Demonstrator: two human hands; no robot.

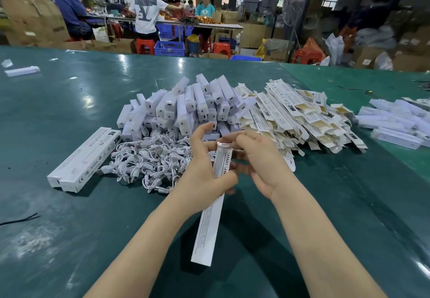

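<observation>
A long white carton [208,223] printed "SMART SEN..." hangs above the green table [69,239], its far end up between my hands. My left hand [204,172] grips it around the upper part, thumb on the printed face. My right hand [258,158] pinches the flap at the carton's top end; its fingers are blurred. Beyond my hands lie a heap of white lamp bars [186,107], a tangle of white USB cables [149,160] and a pile of flat unfolded cartons [300,116].
Two closed cartons [83,160] lie side by side at the left. More white bars [395,121] are stacked at the right edge, and one bar [22,71] lies far left. A black wire [21,219] lies near left. People work at tables behind.
</observation>
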